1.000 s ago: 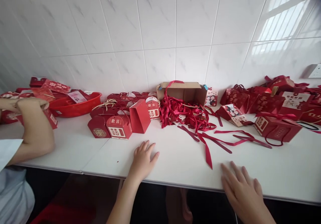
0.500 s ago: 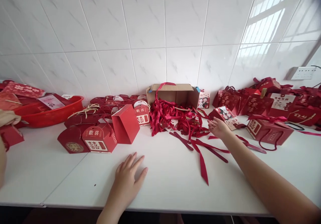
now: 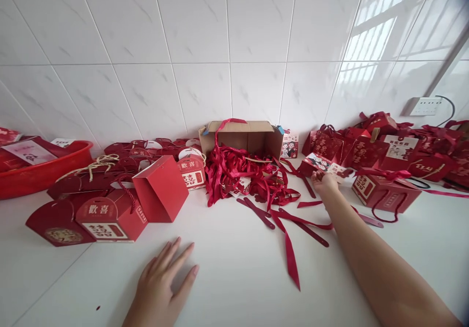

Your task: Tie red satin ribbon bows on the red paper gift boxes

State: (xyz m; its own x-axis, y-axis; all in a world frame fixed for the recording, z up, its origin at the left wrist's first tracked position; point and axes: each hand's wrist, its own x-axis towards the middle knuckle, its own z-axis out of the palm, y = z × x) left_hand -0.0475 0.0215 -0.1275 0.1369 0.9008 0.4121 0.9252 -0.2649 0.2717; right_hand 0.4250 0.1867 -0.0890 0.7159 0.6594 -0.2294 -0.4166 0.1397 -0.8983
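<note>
My left hand [image 3: 161, 280] rests on the white table with its fingers spread and nothing in them. Just beyond it stand an upright plain red box [image 3: 161, 187] and a red gift box with a gold-and-white label [image 3: 110, 214]. My right hand [image 3: 324, 183] reaches far forward on the right, its fingers curled at the near edge of a printed red-and-white card [image 3: 337, 171]. The fingertips are partly hidden. Right beside that hand sits a red gift box with a ribbon bow and cord handle [image 3: 388, 192].
An overturned cardboard box [image 3: 242, 134] spills tangled red ribbons [image 3: 245, 173] at the back. Loose dark red straps [image 3: 258, 214] and a ribbon tail [image 3: 291, 263] lie in front. A red basin [image 3: 78, 158] stands left; several red bags [image 3: 370, 151] line the wall at right.
My right hand has moved slightly forward onto the printed card, and its fingers have curled in. The card's near end has lifted a little. The view has shifted; my left hand stays flat.
</note>
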